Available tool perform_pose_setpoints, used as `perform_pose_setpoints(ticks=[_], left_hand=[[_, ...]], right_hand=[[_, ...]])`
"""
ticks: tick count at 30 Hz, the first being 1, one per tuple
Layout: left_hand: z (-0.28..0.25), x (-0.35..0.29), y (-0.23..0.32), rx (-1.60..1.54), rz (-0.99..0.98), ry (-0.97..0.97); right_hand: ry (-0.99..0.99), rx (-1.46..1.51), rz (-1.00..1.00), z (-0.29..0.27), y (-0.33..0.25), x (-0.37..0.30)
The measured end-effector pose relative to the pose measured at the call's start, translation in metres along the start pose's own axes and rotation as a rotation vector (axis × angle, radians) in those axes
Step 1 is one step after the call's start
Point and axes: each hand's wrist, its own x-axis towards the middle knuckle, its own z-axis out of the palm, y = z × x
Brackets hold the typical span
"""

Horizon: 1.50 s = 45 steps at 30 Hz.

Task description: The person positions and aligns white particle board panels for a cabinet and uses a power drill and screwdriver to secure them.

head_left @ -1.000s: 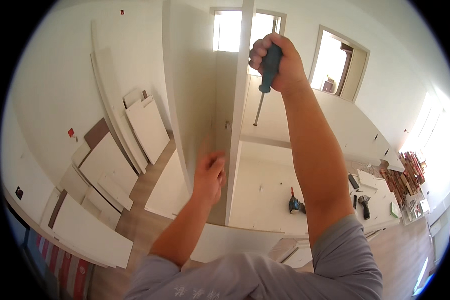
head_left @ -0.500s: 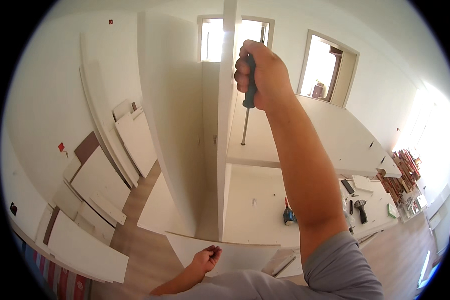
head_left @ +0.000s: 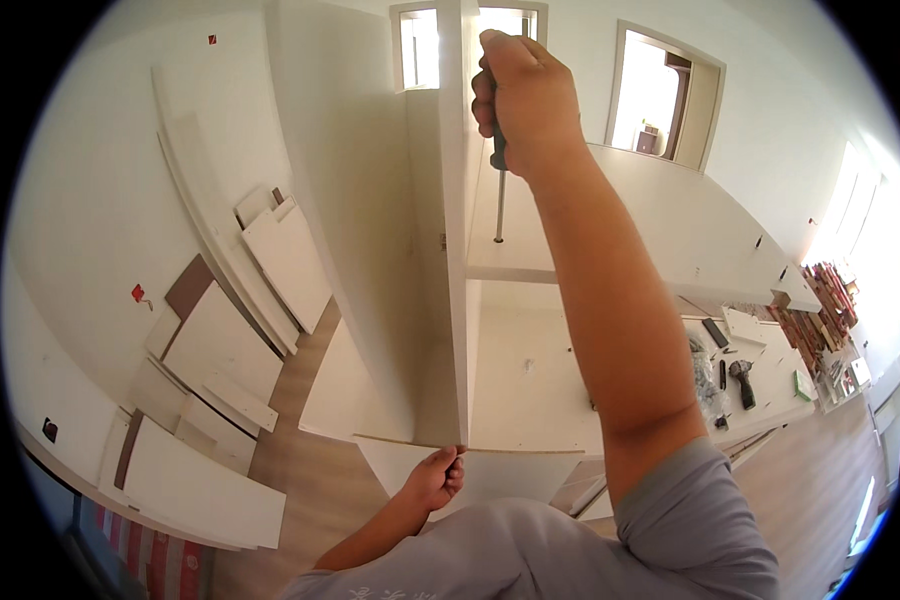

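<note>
Right hand (head_left: 530, 105) clenched round the screwdriver (head_left: 499, 158), shaft down, just right of the upright panel's (head_left: 457, 250) edge. Left hand (head_left: 433, 482) curled by the low board (head_left: 500, 475); can't tell if it's pinching anything. Probably positioning; next move calls for careful tip alignment.

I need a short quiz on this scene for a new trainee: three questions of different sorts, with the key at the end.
1. Which hand holds the screwdriver?
2. True or false: the left hand is lower in the picture than the right hand.
3. The power tool in view lies on:
A) the floor
B) a white panel
C) a windowsill

Key: 1. The right hand. 2. True. 3. B.
</note>
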Motion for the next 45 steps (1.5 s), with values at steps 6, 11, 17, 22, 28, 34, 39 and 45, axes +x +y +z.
perform_pose_setpoints(ticks=[6, 11, 17, 22, 28, 34, 39, 45], left_hand=[[0.069, -0.03, 0.059, 0.213, 0.257, -0.123], [0.154, -0.06, 0.099, 0.235, 0.479, -0.427], [0.211, -0.07, 0.097, 0.105, 0.553, -0.774], [0.236, -0.068, 0.095, 0.138, 0.675, -0.752], [0.279, -0.064, 0.083, 0.272, 1.27, -0.712], [0.304, -0.08, 0.106, 0.619, 1.511, -0.446], [0.366, -0.103, 0.141, 1.473, 1.445, 0.023], [0.406, -0.063, 0.171, 2.059, 1.279, 0.215]], right_hand=[[0.012, 0.35, -0.097, -0.034, 0.009, 0.001], [-0.259, 0.831, -0.124, -0.063, -0.03, -0.076], [-0.29, 0.777, -0.137, -0.075, -0.037, -0.132], [-0.227, 0.76, -0.272, -0.093, -0.042, -0.137], [-0.186, 0.776, -0.494, -0.122, -0.054, -0.136], [0.08, 0.241, -0.765, -0.134, -0.054, -0.125], [-0.162, -0.369, -0.751, -0.192, -0.083, -0.092], [-0.197, -0.7, -0.538, -0.159, -0.089, -0.042]])
